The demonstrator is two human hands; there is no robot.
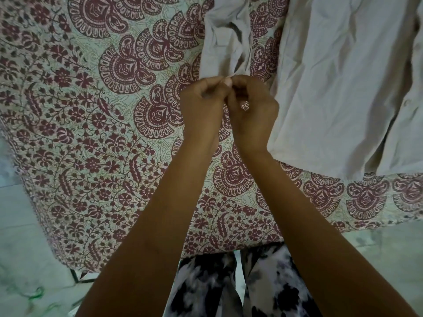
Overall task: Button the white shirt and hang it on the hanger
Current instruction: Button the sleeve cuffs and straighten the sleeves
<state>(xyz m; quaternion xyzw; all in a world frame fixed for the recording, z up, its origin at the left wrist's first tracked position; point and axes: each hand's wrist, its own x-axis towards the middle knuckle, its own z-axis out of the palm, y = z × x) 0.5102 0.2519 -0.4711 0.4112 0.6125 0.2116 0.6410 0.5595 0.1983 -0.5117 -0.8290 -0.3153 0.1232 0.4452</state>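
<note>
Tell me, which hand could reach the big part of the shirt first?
Probably the right hand. Both hands pinch the sleeve cuff, but the right one lies next to the white shirt's body, while the left hand is farther away.

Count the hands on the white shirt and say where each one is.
2. The left hand pinches the lower end of the sleeve of the white shirt from the left. The right hand pinches it from the right, touching the left. No other hand shows.
</note>
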